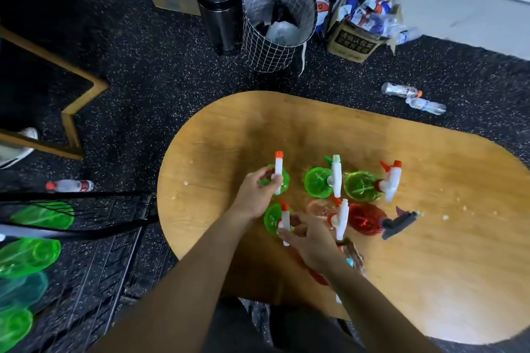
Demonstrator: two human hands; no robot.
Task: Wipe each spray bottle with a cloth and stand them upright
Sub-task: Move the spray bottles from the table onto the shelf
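Several spray bottles stand upright on the oval wooden table (430, 252). My left hand (258, 195) grips the white spray head of a green bottle (282, 180) at the far left of the group. My right hand (309, 241) pinches the white head of another green bottle (272, 219) nearer to me. Further right stand a green bottle (317, 182), a yellow-green bottle (361, 186), a pale pink bottle (321, 208) and a red bottle with a dark head (368, 219). Under my right wrist lies something red and patterned (352, 258), largely hidden.
A black wire rack (86, 252) at my left holds more green bottles (27, 255). On the floor beyond the table stand a grid-patterned bin (275, 37), a black flask (219, 8) and cardboard boxes. Plastic water bottles (413, 99) lie on the floor.
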